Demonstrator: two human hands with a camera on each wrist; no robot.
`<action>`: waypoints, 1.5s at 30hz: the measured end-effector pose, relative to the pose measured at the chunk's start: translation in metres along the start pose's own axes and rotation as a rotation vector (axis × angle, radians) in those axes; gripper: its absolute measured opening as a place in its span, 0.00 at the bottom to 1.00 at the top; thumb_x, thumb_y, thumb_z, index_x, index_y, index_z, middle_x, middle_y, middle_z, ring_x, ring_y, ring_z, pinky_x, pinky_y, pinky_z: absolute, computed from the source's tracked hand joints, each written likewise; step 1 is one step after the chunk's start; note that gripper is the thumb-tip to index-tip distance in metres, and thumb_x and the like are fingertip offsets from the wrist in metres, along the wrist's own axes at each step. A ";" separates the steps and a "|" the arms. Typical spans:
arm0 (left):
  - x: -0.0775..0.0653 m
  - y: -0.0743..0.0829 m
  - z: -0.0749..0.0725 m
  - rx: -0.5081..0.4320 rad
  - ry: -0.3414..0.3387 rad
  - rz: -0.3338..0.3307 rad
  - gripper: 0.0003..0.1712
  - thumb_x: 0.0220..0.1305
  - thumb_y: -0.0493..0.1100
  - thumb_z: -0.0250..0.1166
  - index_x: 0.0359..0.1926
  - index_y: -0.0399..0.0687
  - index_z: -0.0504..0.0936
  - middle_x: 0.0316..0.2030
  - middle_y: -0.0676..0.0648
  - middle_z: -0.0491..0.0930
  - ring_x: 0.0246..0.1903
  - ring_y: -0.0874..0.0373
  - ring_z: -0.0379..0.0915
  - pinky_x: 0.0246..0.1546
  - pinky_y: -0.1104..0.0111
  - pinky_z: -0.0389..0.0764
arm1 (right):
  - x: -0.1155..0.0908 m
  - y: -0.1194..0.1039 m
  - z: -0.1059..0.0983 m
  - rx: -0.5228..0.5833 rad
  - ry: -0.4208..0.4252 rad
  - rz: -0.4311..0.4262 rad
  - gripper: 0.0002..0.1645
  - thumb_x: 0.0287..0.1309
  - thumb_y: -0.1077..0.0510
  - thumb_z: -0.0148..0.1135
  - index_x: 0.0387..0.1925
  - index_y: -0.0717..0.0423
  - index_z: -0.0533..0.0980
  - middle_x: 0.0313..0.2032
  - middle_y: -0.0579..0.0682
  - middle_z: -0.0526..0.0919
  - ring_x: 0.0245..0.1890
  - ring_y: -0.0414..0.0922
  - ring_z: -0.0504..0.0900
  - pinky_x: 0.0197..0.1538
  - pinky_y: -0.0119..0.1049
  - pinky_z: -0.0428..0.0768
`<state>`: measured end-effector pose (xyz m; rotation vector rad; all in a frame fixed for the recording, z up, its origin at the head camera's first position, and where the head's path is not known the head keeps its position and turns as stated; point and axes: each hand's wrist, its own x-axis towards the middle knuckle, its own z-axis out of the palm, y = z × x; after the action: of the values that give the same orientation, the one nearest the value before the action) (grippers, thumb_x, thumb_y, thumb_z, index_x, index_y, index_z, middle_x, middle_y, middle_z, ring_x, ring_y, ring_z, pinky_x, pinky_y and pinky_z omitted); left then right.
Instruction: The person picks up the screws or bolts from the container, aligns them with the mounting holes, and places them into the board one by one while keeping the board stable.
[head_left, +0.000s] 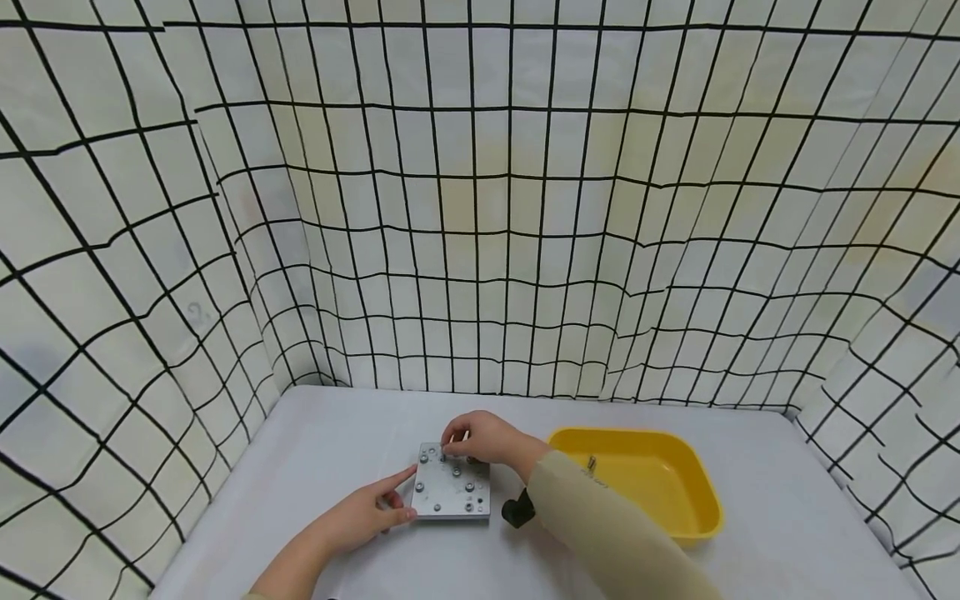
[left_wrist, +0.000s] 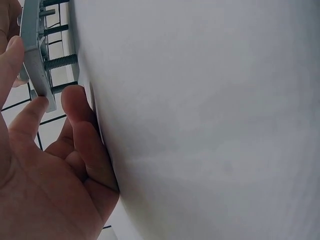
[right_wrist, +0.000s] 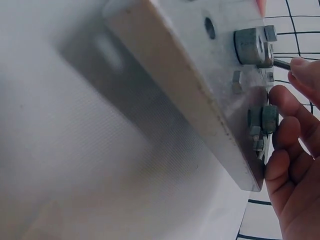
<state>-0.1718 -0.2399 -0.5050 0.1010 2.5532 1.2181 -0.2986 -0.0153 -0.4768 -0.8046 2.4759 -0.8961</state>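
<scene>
Head view: locate the metal plate [head_left: 450, 494] at 6 o'clock on the white tabletop [head_left: 360, 433], bolts [head_left: 469, 487] standing across its face. Your left hand [head_left: 363, 517] is at the plate's 8 o'clock, thumb and index finger gripping its left side. Your right hand [head_left: 491, 437] reaches in from 1 o'clock, fingertips together above the 12 o'clock edge. A yellow tray [head_left: 660, 479] sits at the plate's 3 o'clock, partly covered by your tan sleeve [head_left: 600, 517], with a small metal part [head_left: 592, 463] inside; a black object [head_left: 517, 510] lies at 4 o'clock. Left wrist view: the plate is at 10 o'clock, held off the tabletop by threaded shanks [left_wrist: 61, 61] below it; your thumb and index finger clamp its corner, the other fingers curled beneath. Right wrist view: your right hand is at 3 o'clock, two fingers pinching a slim threaded rod [right_wrist: 281, 64] beside the bolts; a round hole [right_wrist: 209, 28] shows in the plate at 1 o'clock.
</scene>
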 end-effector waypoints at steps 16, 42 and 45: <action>0.000 0.001 -0.001 -0.010 -0.013 0.013 0.45 0.60 0.56 0.71 0.74 0.49 0.64 0.36 0.50 0.74 0.28 0.56 0.69 0.27 0.68 0.69 | -0.003 -0.004 0.004 -0.060 0.012 0.036 0.04 0.61 0.49 0.69 0.39 0.35 0.86 0.31 0.39 0.78 0.32 0.39 0.74 0.33 0.32 0.74; 0.006 0.000 0.003 0.018 0.014 -0.021 0.47 0.58 0.57 0.72 0.74 0.50 0.64 0.39 0.50 0.73 0.29 0.56 0.69 0.28 0.67 0.71 | -0.078 0.037 -0.075 -0.069 0.090 -0.007 0.09 0.62 0.47 0.68 0.43 0.38 0.86 0.34 0.37 0.80 0.33 0.41 0.77 0.37 0.35 0.77; 0.006 0.001 0.004 0.016 0.023 -0.041 0.48 0.56 0.59 0.72 0.74 0.50 0.64 0.39 0.50 0.74 0.29 0.55 0.69 0.28 0.67 0.72 | -0.100 0.058 -0.092 -0.066 0.120 0.016 0.08 0.61 0.47 0.68 0.42 0.37 0.86 0.35 0.37 0.81 0.34 0.42 0.77 0.37 0.37 0.77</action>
<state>-0.1761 -0.2355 -0.5083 0.0386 2.5721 1.1904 -0.2934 0.1263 -0.4338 -0.7724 2.6242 -0.8859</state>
